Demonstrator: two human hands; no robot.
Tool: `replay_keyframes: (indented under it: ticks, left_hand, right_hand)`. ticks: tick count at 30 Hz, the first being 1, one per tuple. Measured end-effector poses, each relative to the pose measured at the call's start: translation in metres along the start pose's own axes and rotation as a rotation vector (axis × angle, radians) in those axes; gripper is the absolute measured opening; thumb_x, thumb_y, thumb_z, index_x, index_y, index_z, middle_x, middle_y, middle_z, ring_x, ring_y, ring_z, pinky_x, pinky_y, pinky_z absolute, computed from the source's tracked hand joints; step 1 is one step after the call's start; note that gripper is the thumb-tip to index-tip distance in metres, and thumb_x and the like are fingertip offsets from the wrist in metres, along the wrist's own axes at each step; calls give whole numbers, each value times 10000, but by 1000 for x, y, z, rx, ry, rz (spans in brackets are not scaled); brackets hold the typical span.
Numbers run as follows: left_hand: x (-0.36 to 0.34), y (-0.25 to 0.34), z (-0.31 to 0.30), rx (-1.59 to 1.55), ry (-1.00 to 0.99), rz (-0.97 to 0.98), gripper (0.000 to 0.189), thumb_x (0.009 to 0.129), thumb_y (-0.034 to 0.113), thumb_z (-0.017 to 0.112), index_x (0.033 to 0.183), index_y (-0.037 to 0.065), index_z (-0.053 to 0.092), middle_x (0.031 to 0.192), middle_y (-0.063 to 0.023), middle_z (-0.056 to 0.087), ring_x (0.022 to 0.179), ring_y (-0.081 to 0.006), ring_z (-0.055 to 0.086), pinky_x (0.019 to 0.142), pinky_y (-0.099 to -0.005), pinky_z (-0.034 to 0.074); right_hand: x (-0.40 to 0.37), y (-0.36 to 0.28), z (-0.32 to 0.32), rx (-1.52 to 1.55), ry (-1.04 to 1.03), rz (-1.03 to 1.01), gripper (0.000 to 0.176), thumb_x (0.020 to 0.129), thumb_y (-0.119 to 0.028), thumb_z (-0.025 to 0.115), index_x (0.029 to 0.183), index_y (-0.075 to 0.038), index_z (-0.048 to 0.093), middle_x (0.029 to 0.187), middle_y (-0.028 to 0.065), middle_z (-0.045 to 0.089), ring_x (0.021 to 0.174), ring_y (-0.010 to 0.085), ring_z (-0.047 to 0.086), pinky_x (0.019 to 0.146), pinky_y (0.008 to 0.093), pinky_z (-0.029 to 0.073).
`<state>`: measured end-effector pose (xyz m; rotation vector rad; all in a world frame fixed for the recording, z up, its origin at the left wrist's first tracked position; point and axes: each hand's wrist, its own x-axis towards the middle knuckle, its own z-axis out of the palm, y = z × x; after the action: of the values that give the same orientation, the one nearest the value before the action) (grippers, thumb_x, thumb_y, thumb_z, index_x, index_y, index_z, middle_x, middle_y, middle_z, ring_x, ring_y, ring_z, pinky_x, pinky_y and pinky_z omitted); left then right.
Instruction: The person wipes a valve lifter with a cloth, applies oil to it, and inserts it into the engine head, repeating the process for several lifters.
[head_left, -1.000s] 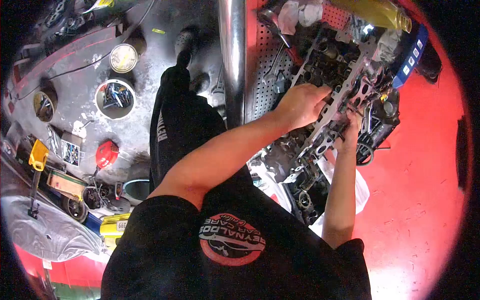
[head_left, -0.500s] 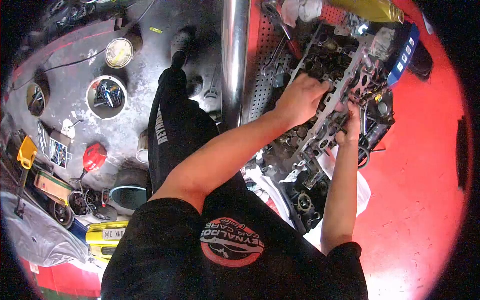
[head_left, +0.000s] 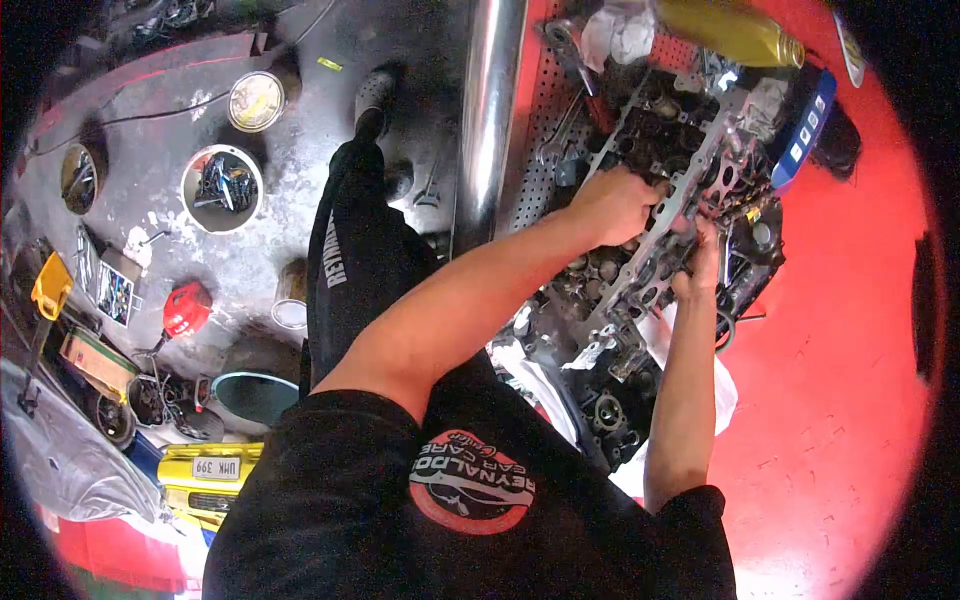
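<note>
A greasy metal engine cylinder head [head_left: 690,178] lies slantwise in front of me, with its valve-side openings and ports showing. My left hand [head_left: 620,207] is on its near-left side, fingers curled and pinched at the long edge. Whatever the fingertips hold is hidden. My right hand [head_left: 703,258] wraps the opposite side of the head beside the ports, its fingertips partly hidden by the metal. Below the head are more dark engine parts [head_left: 608,412] and white cloth [head_left: 545,385].
A yellow oil bottle [head_left: 735,32] and blue box [head_left: 805,130] lie beyond the engine. Wrenches [head_left: 565,130] rest on a perforated tray [head_left: 530,205]. A shiny metal post [head_left: 488,110] stands left. On the floor are a bucket of tools [head_left: 222,188] and a red container [head_left: 187,308].
The whole view has shifted slightly. My left hand stays at the edge of the cylinder head with its fingers curled more tightly. My right hand keeps its place.
</note>
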<state>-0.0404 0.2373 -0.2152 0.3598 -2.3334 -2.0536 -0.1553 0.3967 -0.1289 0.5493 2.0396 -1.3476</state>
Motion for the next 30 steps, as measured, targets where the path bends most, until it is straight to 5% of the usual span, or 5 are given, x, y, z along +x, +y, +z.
replay_keyframes:
  ticks: [4, 16, 24, 27, 30]
  left_hand:
    - [-8, -3, 5, -131, 254, 106, 338, 791, 133, 545, 1092, 130, 698, 841, -193, 683, 790, -382, 645, 795, -484, 498]
    - [-12, 2, 1, -220, 320, 107, 404, 754, 73, 529, 1126, 70, 686, 871, -140, 695, 840, -309, 636, 835, -411, 478]
    - [-2, -1, -7, -244, 63, 109, 364, 769, 77, 555, 1117, 86, 663, 794, -198, 635, 740, -407, 606, 664, -512, 469]
    - [-3, 13, -26, -238, 1, 56, 384, 800, 102, 571, 1172, 127, 660, 880, -214, 652, 776, -399, 632, 692, -444, 501]
    - [-1, 19, -33, -387, -205, -311, 373, 907, 69, 579, 1281, 67, 589, 939, -52, 702, 773, -68, 569, 675, -259, 468]
  right_hand:
    - [12, 5, -8, 38, -51, 19, 348, 845, -215, 629, 1169, -131, 534, 1024, 62, 653, 851, 227, 656, 737, 390, 565]
    - [-1, 0, 2, 18, -30, 23, 389, 814, -292, 650, 1168, -138, 604, 1061, 42, 664, 888, 242, 658, 788, 406, 550]
    - [-7, -2, 5, 29, 43, 110, 383, 798, -292, 626, 1127, -97, 607, 940, 74, 671, 794, 243, 658, 700, 410, 554]
    - [-4, 0, 4, 59, 33, 121, 356, 770, -253, 620, 1078, -76, 640, 914, 68, 659, 783, 224, 642, 715, 377, 532]
    - [9, 13, -6, 59, 5, 67, 357, 752, -254, 630, 1038, -44, 666, 951, 72, 659, 838, 212, 623, 769, 365, 497]
